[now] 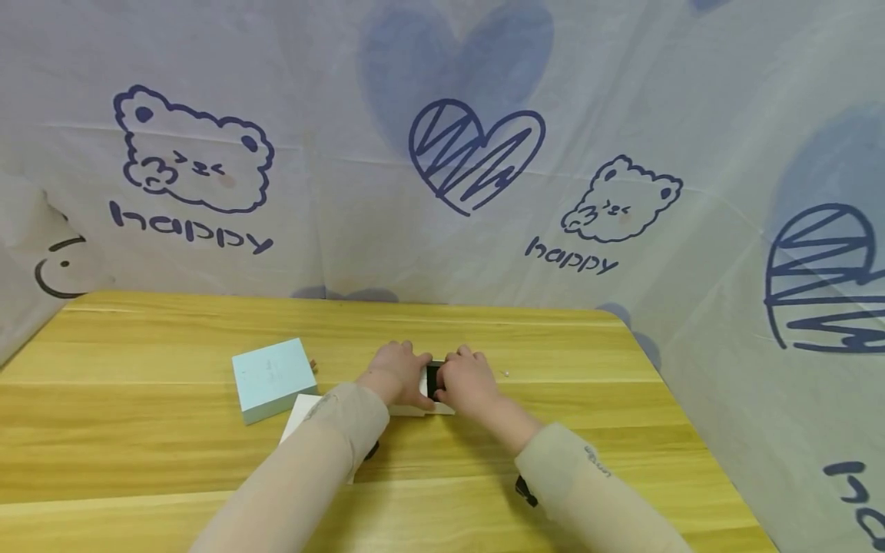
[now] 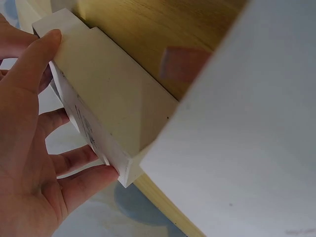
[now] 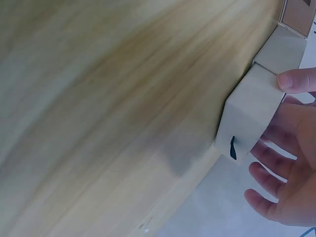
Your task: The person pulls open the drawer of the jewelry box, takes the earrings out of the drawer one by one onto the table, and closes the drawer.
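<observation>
A white slide-out box point(image 2: 113, 94) lies between my hands, its inner drawer point(image 3: 252, 108) drawn partly out of the sleeve. The drawer's end carries a dark pull tab point(image 3: 233, 148), and its black inside point(image 1: 433, 380) shows in the head view. My left hand point(image 1: 397, 375) grips the sleeve, thumb on the near side and fingers along the far side. At the drawer end, my right hand point(image 1: 470, 382) holds the box with its thumb point(image 3: 296, 80) on the near edge. Its other fingers reach behind the box, partly hidden.
A light blue box point(image 1: 274, 376) with a small brown tab point(image 1: 314, 366) stands to the left. Beside it a white flat-sided thing point(image 1: 299, 413) is partly covered by my left sleeve. A tiny pale object point(image 1: 506, 373) lies right of my right hand.
</observation>
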A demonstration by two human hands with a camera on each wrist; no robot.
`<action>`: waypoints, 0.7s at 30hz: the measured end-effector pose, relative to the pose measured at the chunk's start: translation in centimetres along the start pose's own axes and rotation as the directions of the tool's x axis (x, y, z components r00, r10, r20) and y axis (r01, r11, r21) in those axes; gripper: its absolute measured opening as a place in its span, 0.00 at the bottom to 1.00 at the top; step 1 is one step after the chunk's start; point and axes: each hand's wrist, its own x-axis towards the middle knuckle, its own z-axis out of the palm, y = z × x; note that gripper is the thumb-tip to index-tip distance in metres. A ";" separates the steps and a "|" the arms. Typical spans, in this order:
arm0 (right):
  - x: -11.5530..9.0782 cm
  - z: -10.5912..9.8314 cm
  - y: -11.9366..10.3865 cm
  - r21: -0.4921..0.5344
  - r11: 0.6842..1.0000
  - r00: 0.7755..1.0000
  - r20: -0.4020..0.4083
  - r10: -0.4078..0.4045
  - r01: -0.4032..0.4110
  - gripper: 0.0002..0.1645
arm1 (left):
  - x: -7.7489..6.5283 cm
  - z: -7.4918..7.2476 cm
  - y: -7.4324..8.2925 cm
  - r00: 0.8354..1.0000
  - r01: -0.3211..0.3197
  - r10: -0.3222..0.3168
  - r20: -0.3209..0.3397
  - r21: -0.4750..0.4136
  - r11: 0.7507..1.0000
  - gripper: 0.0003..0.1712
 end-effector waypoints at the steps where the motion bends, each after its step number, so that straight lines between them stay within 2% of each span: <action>1: 0.0 0.0 0.0 -0.007 1.000 1.000 0.001 0.000 0.000 0.10 | 0.0 0.0 0.0 1.000 0.000 0.000 -0.002 0.001 1.000 0.44; 7: -0.1 -0.2 0.0 -0.014 1.000 1.000 -0.002 -0.018 0.018 0.10 | 0.1 0.1 0.0 1.000 -0.002 0.002 0.000 -0.007 1.000 0.44; 14: -0.7 -0.8 0.5 0.036 0.999 0.998 -0.052 -0.021 0.023 0.06 | 0.2 0.2 0.0 1.000 -0.003 0.003 0.000 -0.022 1.000 0.43; 18: -0.8 -1.1 1.1 0.093 0.996 0.994 -0.110 -0.004 0.014 0.05 | 0.2 0.2 -0.1 1.000 -0.006 0.006 -0.002 -0.031 0.999 0.43; 21: -0.8 -1.2 2.1 0.137 0.991 0.982 -0.187 0.024 0.001 0.04 | 0.2 0.2 -0.1 1.000 -0.010 0.009 -0.008 -0.056 0.998 0.43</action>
